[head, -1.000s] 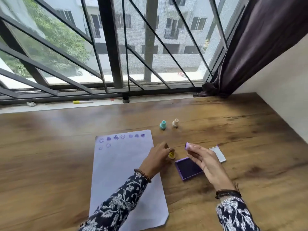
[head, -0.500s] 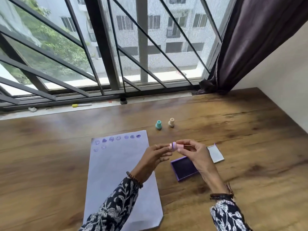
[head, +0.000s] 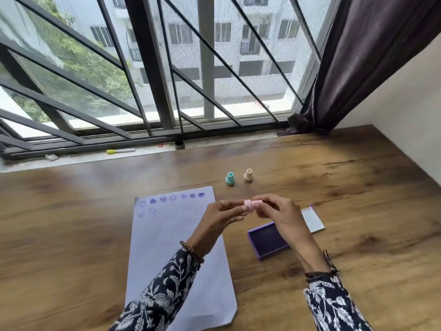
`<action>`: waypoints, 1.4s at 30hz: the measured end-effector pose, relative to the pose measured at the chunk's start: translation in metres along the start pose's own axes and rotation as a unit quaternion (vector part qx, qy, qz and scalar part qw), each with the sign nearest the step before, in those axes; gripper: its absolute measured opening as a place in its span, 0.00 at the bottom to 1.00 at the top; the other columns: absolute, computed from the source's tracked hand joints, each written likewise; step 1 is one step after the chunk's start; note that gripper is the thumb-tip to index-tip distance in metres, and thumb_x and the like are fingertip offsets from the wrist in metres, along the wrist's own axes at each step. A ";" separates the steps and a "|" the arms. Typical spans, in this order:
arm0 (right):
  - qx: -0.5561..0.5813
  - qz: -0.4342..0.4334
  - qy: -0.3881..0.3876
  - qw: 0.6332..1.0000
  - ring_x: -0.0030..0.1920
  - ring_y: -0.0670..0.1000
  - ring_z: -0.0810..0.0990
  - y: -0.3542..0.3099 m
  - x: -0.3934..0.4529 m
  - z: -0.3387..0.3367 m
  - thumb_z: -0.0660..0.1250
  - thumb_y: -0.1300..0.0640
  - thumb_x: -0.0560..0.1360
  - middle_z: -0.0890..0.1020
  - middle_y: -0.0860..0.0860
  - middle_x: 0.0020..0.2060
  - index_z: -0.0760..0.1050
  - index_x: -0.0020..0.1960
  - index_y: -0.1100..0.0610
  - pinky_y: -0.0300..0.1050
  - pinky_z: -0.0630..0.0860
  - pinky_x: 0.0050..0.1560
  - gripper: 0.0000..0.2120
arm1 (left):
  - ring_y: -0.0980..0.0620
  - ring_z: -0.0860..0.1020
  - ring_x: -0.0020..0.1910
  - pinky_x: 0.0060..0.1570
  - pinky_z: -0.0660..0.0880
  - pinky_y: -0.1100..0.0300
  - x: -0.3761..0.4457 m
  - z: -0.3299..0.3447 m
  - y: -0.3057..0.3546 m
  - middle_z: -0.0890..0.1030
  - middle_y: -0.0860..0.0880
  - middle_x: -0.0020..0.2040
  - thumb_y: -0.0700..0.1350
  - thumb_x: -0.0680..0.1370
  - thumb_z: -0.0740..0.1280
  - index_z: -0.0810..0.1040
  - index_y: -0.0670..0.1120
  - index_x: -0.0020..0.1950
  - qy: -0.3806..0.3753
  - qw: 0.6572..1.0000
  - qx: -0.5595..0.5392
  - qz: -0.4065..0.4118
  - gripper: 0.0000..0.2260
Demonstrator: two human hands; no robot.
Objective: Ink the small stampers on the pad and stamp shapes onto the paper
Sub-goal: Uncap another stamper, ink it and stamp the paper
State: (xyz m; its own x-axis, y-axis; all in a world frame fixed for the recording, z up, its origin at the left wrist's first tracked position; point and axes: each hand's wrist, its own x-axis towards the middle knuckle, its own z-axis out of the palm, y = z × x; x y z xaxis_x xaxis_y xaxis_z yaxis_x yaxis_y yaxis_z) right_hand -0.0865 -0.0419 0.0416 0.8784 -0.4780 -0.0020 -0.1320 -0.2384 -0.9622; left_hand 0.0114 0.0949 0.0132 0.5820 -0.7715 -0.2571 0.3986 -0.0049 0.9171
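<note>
Left hand (head: 220, 216): raised over the paper's right edge, fingertips pinched on the left end of the pink stamper.
Right hand (head: 279, 215): raised above the pad, thumb and fingers closed on the stamper's right end.
Pink stamper (head: 252, 204): lying sideways in the air between both hands, at 12 o'clock from the pad, off the table.
Pad (head: 267, 240): purple, open, flat on the table at 3 o'clock from the paper; its near-right part is hidden by the right wrist.
Lid (head: 313, 219): pale, flat, at 2 o'clock from the pad, touching its far corner.
Paper (head: 167, 247): white sheet with purple prints along its far edge, faces and solid shapes.
Teal stamper (head: 230, 179): upright, at 12 o'clock from the hands.
Cream stamper (head: 248, 175): upright, just right of the teal one.
Table (head: 358, 211): wood, under everything.
</note>
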 end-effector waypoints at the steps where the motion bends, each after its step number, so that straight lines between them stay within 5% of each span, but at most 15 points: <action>1: 0.001 0.004 0.009 1.000 0.32 0.42 0.80 0.002 0.001 0.002 0.67 0.58 0.73 0.82 0.46 0.32 0.80 0.41 0.48 0.32 0.78 0.36 0.06 | 0.55 0.81 0.49 0.46 0.77 0.68 0.001 0.001 -0.001 0.85 0.47 0.47 0.43 0.72 0.70 0.82 0.44 0.51 0.000 1.000 -0.005 0.003 0.09; 4: 0.021 0.028 0.041 0.999 0.29 0.44 0.77 0.005 0.004 0.008 0.63 0.52 0.75 0.79 0.48 0.28 0.79 0.40 0.49 0.38 0.78 0.32 0.08 | 0.55 0.81 0.49 0.45 0.77 0.68 0.007 0.005 -0.003 0.85 0.48 0.47 0.43 0.70 0.71 0.82 0.44 0.51 0.007 1.000 -0.026 0.004 0.10; 7: 0.090 0.062 0.028 0.994 0.36 0.43 0.81 0.013 0.007 0.004 0.62 0.44 0.72 0.83 0.46 0.34 0.80 0.42 0.47 0.36 0.78 0.34 0.11 | 0.53 0.81 0.48 0.46 0.79 0.67 0.015 0.008 -0.007 0.83 0.44 0.48 0.38 0.72 0.70 0.81 0.43 0.51 0.035 0.996 -0.083 -0.005 0.09; 10: 0.114 0.085 0.002 0.990 0.43 0.44 0.82 0.022 0.010 -0.002 0.69 0.52 0.70 0.85 0.46 0.41 0.80 0.44 0.45 0.35 0.78 0.38 0.04 | 0.51 0.81 0.49 0.49 0.79 0.65 0.025 0.012 -0.013 0.82 0.44 0.48 0.38 0.71 0.70 0.79 0.42 0.52 0.035 0.997 -0.074 -0.003 0.09; 15: 0.073 0.086 0.040 0.993 0.45 0.47 0.82 0.041 0.026 -0.018 0.69 0.64 0.70 0.85 0.48 0.40 0.81 0.41 0.46 0.44 0.77 0.47 0.13 | 0.51 0.81 0.44 0.43 0.78 0.61 0.055 0.029 -0.021 0.83 0.42 0.45 0.42 0.71 0.72 0.79 0.43 0.51 0.068 0.992 0.103 0.016 0.11; 18: -0.007 0.073 0.082 0.994 0.44 0.47 0.82 0.053 0.048 -0.032 0.69 0.66 0.69 0.85 0.49 0.42 0.79 0.41 0.46 0.46 0.76 0.52 0.14 | 0.49 0.81 0.39 0.37 0.78 0.54 0.083 0.044 -0.020 0.83 0.44 0.40 0.50 0.71 0.72 0.79 0.47 0.50 0.104 0.961 0.254 0.041 0.11; 22: -0.134 0.047 0.118 0.983 0.48 0.54 0.81 0.069 0.084 -0.053 0.70 0.65 0.70 0.83 0.58 0.49 0.79 0.52 0.59 0.44 0.75 0.51 0.11 | 0.48 0.82 0.38 0.41 0.81 0.49 0.121 0.068 -0.020 0.85 0.46 0.40 0.53 0.73 0.67 0.77 0.51 0.51 0.142 0.924 0.349 0.063 0.10; 29: -0.202 0.035 0.134 0.970 0.50 0.57 0.80 0.080 0.120 -0.063 0.69 0.62 0.71 0.81 0.59 0.50 0.78 0.53 0.60 0.53 0.76 0.52 0.11 | 0.44 0.81 0.47 0.49 0.78 0.49 0.161 0.087 -0.021 0.84 0.43 0.47 0.49 0.76 0.62 0.76 0.48 0.54 0.181 0.904 0.383 0.060 0.10; 33: -0.169 0.063 0.175 0.968 0.49 0.56 0.80 0.083 0.115 -0.057 0.71 0.65 0.69 0.82 0.59 0.50 0.76 0.57 0.60 0.49 0.76 0.52 0.17 | 0.47 0.81 0.43 0.44 0.78 0.52 0.138 0.079 -0.024 0.84 0.45 0.41 0.46 0.75 0.61 0.77 0.49 0.50 0.179 0.904 0.383 0.061 0.07; 36: -0.175 0.084 0.222 0.956 0.43 0.57 0.80 0.084 0.102 -0.042 0.72 0.63 0.67 0.83 0.58 0.43 0.76 0.50 0.60 0.50 0.75 0.47 0.13 | 0.47 0.80 0.37 0.40 0.77 0.53 0.107 0.058 -0.033 0.82 0.48 0.36 0.47 0.75 0.62 0.77 0.49 0.43 0.218 0.907 0.359 0.029 0.05; 39: -0.226 0.046 0.153 0.961 0.37 0.52 0.76 0.081 0.096 -0.011 0.72 0.64 0.67 0.81 0.57 0.43 0.77 0.45 0.60 0.42 0.71 0.43 0.08 | 0.46 0.81 0.30 0.42 0.79 0.46 0.091 0.041 -0.035 0.82 0.45 0.31 0.46 0.75 0.61 0.74 0.46 0.44 0.250 0.921 0.298 -0.024 0.04; 42: -0.246 0.028 0.108 0.963 0.46 0.56 0.78 0.074 0.105 0.008 0.69 0.64 0.69 0.81 0.57 0.49 0.77 0.50 0.61 0.45 0.71 0.48 0.10 | 0.47 0.80 0.27 0.41 0.80 0.48 0.091 0.038 -0.028 0.82 0.44 0.31 0.44 0.77 0.60 0.70 0.50 0.50 0.228 0.932 0.282 -0.027 0.03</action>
State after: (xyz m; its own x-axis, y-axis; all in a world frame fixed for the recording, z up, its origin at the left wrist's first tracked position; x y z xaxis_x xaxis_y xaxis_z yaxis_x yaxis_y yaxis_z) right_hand 0.0002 -0.1027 -0.0320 0.7540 -0.6543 0.0583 -0.4244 -0.5530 -0.7170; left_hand 0.0258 0.0005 -0.0242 0.8633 -0.4110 -0.2929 0.0758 -0.4682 0.8804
